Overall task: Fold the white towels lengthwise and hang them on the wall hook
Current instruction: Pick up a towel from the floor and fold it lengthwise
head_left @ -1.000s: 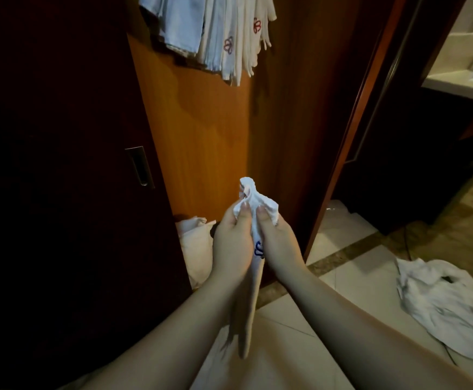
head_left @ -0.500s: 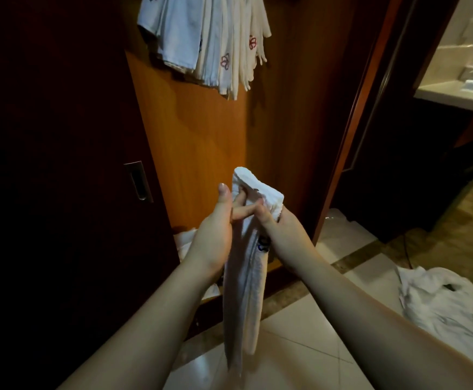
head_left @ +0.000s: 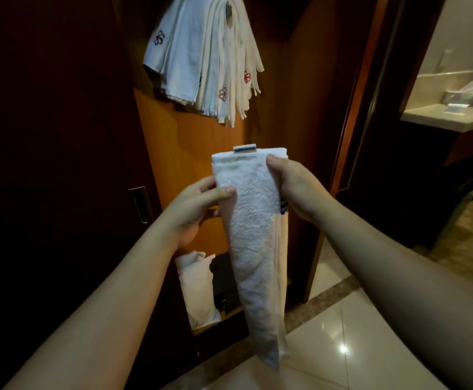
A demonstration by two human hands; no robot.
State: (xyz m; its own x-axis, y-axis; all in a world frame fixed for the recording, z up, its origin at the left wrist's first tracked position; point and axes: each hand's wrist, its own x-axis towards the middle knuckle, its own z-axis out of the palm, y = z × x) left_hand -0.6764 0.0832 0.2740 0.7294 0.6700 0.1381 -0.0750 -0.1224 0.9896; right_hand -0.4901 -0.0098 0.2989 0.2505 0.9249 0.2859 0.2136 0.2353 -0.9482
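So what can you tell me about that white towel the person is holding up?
The white towel looks like fluffy terry cloth, folded lengthwise into a long narrow strip that hangs down and tapers toward the tiled floor. A small label sticks up from its top edge, and a bit of dark blue embroidery shows at its right side. The left hand pinches its left edge and the right hand grips its upper right edge, below the hung towels.
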